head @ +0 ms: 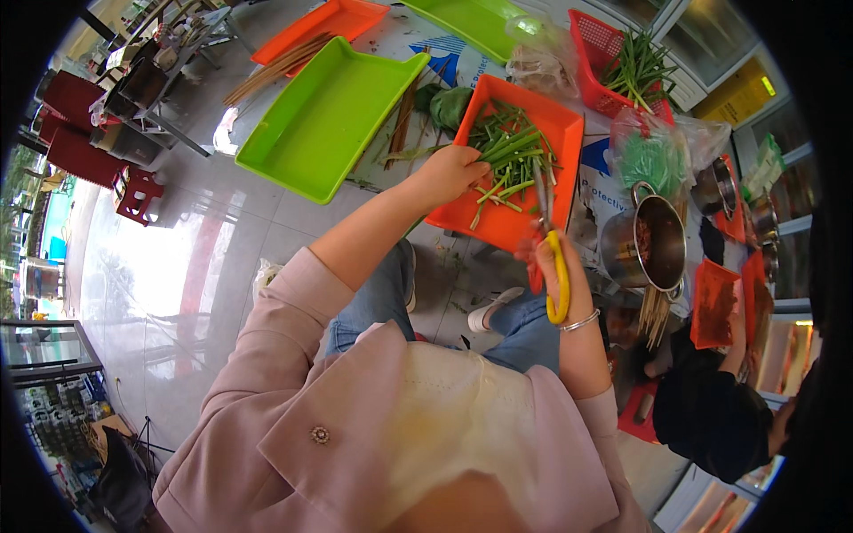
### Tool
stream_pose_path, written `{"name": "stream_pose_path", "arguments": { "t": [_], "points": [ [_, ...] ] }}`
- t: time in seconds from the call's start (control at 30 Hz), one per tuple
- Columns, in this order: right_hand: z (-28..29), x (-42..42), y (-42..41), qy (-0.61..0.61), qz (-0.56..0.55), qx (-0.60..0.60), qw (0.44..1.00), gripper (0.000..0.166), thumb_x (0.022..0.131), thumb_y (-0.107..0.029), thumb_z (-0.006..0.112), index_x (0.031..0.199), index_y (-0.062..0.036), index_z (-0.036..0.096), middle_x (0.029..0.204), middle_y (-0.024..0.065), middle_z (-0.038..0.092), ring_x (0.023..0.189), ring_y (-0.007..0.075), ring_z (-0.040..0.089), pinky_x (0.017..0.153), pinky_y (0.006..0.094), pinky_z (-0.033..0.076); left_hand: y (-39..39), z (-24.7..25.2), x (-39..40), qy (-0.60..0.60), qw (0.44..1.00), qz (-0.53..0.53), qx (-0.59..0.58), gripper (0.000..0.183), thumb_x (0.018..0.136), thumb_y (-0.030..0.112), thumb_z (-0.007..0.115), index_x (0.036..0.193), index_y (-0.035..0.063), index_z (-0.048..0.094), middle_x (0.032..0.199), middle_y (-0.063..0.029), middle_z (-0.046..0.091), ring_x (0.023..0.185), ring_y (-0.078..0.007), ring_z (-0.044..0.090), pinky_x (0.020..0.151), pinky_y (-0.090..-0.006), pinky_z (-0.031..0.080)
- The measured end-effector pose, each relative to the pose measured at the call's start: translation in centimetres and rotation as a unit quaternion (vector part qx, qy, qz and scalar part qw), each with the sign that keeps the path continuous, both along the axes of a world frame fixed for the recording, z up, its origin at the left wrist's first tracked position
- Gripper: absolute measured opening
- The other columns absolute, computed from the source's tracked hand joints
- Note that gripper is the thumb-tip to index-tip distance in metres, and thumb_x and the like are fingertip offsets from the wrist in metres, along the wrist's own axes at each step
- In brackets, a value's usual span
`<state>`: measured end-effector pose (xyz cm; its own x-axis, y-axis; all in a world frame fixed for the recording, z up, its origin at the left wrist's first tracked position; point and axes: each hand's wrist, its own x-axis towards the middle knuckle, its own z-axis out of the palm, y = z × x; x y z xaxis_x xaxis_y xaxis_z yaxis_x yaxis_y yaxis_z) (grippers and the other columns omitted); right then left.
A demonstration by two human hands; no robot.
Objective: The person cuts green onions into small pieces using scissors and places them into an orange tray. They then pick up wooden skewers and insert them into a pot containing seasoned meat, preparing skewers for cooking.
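My left hand [454, 174] grips a bunch of long green stalks [516, 150], like scallions or garlic chives, over an orange plastic tray [513, 230]. Cut pieces of the same greens [496, 126] lie in that tray. In my right hand [566, 266] is a pair of scissors [544, 200] with yellow and red handles; its blades point away from me, beside the stalks. Whether the blades touch a stalk cannot be told. Left of the orange tray sits a lime-green tray [326, 120] with a bare bottom.
Skewers [283, 65] lie across another orange tray [353, 16]. A red basket [590, 40] holds more greens. To the right stand plastic bags [650, 156] and a metal pot [643, 233]. A person in dark clothes [716, 416] sits at the far right near orange trays.
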<state>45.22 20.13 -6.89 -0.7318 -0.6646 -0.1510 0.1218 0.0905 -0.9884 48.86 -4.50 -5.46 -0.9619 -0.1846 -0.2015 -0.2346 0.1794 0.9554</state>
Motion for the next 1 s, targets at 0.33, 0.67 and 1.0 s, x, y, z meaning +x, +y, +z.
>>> {"name": "stream_pose_path", "arguments": {
  "t": [0.33,0.67,1.0],
  "points": [
    [-2.4,-1.3,-2.8,0.090,0.074,0.035,0.993,0.066,0.080,-0.057,0.056,0.116,-0.0037,0.045,0.082,0.0031,0.055,0.075,0.0109,0.055,0.060,0.0222,0.043,1.4,0.4,-1.3,-0.028,0.997,-0.035,0.062,0.020,0.089,0.017,0.051,0.077,0.0031,0.056,0.061,0.0005,0.047,0.051,-0.0082,0.039,0.047,-0.0237,0.032],
    [-1.8,-1.5,-3.1,0.082,0.037,0.140,0.986,0.057,0.081,-0.057,0.055,0.097,-0.0028,0.049,0.063,0.0021,0.049,0.048,0.0097,0.047,0.043,0.0224,0.038,0.7,0.2,-2.2,-0.105,0.987,-0.064,0.102,0.020,0.089,0.016,0.051,0.079,-0.0003,0.055,0.066,-0.0028,0.050,0.051,-0.0093,0.040,0.046,-0.0239,0.034],
    [-1.0,-1.9,-6.4,-0.030,-0.122,-0.101,0.987,0.030,0.083,-0.018,0.066,0.104,-0.0044,0.049,0.069,0.0008,0.053,0.048,0.0066,0.046,0.042,0.0195,0.037,1.0,1.3,-2.1,-0.054,0.979,-0.163,-0.113,0.020,0.080,0.016,0.059,0.084,-0.0031,0.058,0.068,-0.0111,0.059,0.061,-0.0195,0.056,0.057,-0.0308,0.044]
  ]
}}
